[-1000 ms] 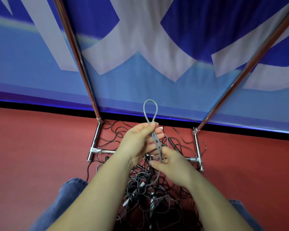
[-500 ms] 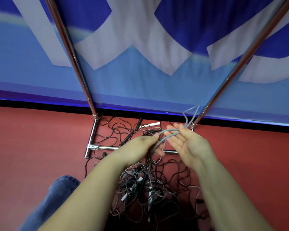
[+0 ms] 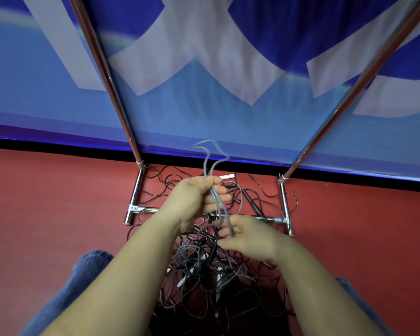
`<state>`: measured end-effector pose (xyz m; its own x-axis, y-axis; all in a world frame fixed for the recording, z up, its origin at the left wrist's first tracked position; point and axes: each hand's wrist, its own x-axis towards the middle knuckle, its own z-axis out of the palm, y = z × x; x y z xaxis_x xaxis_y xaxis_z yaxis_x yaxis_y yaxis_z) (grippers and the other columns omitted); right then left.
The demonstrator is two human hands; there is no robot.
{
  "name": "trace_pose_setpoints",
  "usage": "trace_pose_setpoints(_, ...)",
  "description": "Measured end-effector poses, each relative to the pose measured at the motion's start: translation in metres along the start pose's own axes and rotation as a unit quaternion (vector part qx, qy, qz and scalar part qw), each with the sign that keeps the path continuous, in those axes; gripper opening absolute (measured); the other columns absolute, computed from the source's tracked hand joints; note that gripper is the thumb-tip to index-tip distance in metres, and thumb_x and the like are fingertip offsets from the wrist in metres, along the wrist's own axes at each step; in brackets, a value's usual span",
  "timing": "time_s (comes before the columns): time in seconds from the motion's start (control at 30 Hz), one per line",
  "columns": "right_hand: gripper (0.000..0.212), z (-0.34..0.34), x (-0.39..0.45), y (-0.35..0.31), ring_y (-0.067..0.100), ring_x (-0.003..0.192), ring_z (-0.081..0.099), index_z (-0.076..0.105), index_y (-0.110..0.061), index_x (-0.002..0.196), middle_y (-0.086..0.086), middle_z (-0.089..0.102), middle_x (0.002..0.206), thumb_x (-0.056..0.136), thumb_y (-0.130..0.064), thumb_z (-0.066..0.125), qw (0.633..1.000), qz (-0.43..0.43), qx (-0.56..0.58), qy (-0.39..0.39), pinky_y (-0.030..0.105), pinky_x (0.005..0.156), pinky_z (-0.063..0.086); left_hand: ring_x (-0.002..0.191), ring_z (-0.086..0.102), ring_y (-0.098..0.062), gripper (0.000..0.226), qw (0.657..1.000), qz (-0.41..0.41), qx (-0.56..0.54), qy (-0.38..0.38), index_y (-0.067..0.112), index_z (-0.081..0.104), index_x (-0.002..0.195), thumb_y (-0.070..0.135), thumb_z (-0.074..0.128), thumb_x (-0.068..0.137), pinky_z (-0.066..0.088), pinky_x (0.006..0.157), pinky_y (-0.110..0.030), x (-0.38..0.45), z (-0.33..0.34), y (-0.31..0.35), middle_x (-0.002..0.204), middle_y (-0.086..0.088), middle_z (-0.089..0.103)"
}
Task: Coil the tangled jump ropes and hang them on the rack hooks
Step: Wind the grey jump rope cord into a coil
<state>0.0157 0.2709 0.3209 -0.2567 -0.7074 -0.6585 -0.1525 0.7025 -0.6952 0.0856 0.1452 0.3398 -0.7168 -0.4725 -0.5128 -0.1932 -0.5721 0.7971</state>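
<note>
Since half a second ago the right hand has dropped from beside the rack's right upright to just below the left hand, and the grey jump rope now stands up again instead of lying sideways between the palms.

Fingers of the left hand are curled round the doubled grey strands, whose bent top pokes up above the fist. Right thumb and fingers pinch the same strands lower down, just over the pile. Both hands hover above the middle of the rack base, whose crossbar shows on each side of them.

Coiling looks to be at an early stage: only a turn or so is gathered. Next, I judge, the right hand must draw more grey rope free of the tangled ropes on the red floor and lay it into the left fist.

No containers are in view, and no hooks either.
</note>
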Motion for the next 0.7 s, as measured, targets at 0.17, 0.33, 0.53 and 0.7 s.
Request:
trace_pose_setpoints(0.17,0.014,0.004,0.003,-0.005,0.004,0.081,0.062,0.057,-0.032,0.096,-0.013,0.064,0.088,0.087,-0.025,0.066,0.99,-0.059,0.067,0.106,0.029,0.086,0.049,0.058,0.071,-0.015,0.024,0.983,-0.013,-0.182,0.037,0.005,0.058,0.09,0.009,0.038,0.102,0.057,0.05,-0.024,0.0,-0.003,0.009,0.062,-0.004,0.07)
trace_pose_setpoints(0.33,0.01,0.003,0.001,-0.009,0.022,0.089,0.066,0.062,-0.021,0.087,0.008,0.069,0.094,0.09,-0.031,0.061,0.987,-0.074,0.04,0.14,0.04,0.086,0.051,0.063,0.071,-0.017,0.024,0.966,0.0,-0.252,0.056,0.005,0.057,0.092,0.009,0.036,0.102,0.058,0.055,-0.026,0.002,-0.007,0.014,0.07,-0.006,0.072)
trace_pose_setpoints(0.53,0.009,-0.006,0.0,-0.013,0.016,0.076,0.07,0.056,-0.012,0.091,0.007,0.07,0.09,0.097,-0.014,0.05,0.965,-0.071,0.211,0.136,0.03,0.075,0.059,0.069,0.068,-0.017,0.027,0.958,0.018,-0.262,0.116,0.007,0.058,0.094,0.013,0.034,0.104,0.059,0.058,-0.026,0.009,-0.018,0.014,0.086,-0.008,0.068)
trace_pose_setpoints(0.7,0.014,-0.018,-0.002,-0.023,0.017,0.063,0.071,0.053,-0.005,0.091,0.01,0.072,0.075,0.099,-0.008,0.042,0.843,-0.062,0.514,0.148,0.024,0.055,0.057,0.098,0.066,-0.015,0.048,0.988,0.003,0.156,0.011,0.014,0.064,0.112,0.048,0.032,0.101,0.047,0.087,-0.03,0.013,-0.016,-0.007,0.1,0.001,0.072)
